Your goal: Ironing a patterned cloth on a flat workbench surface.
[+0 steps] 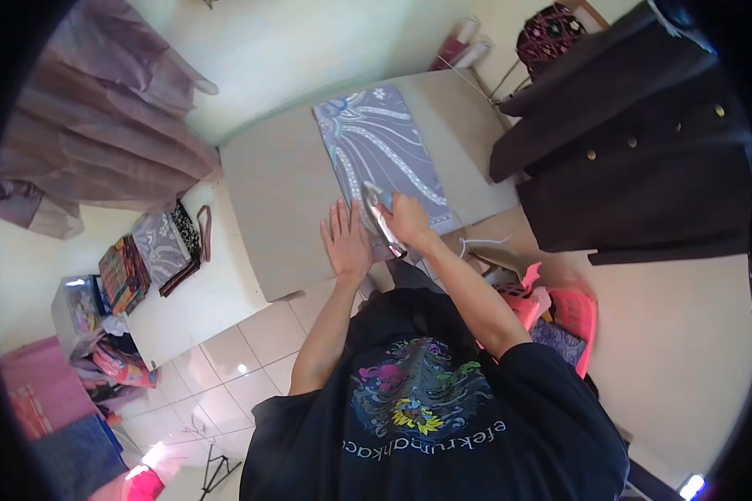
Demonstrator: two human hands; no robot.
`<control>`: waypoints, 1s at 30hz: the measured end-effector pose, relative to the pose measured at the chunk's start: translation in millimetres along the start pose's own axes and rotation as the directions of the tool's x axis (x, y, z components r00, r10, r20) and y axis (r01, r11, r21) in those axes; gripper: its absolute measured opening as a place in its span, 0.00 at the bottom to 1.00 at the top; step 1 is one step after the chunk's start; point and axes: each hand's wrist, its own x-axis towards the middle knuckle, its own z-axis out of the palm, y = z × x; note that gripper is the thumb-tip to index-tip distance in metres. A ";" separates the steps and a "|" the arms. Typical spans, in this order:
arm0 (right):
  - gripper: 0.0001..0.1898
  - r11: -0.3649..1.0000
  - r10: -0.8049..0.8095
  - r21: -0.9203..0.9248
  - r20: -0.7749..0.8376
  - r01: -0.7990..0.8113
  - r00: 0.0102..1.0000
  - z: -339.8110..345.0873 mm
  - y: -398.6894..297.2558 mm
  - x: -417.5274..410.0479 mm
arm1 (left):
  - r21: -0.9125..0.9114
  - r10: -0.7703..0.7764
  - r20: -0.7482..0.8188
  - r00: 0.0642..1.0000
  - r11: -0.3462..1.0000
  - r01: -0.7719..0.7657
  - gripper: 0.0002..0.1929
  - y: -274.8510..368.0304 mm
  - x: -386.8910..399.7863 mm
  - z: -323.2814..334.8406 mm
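A folded grey-blue patterned cloth point(385, 150) lies lengthwise across a padded, beige-covered table point(269, 188). My right hand point(407, 219) is closed around the handle of a clothes iron point(379, 216), which rests on the near part of the cloth by its left edge. Just left of the iron, my left hand point(346, 244) lies flat with fingers apart, at the cloth's near left edge. The iron's soleplate is hidden from this angle.
A white table point(194, 294) at left bears folded patterned cloths point(160, 247). Brownish sheer fabric point(119, 119) hangs at upper left. A dark buttoned garment point(639, 144) hangs at right, above a pink plastic basket point(586, 313). A white cord point(485, 240) shows near the table's right edge.
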 end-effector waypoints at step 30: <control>0.24 0.974 0.213 0.100 -0.108 -0.203 0.971 -46.3 35.4 68.5 | -0.067 0.236 0.089 0.968 0.971 -0.230 0.33 41.6 28.1 -6.6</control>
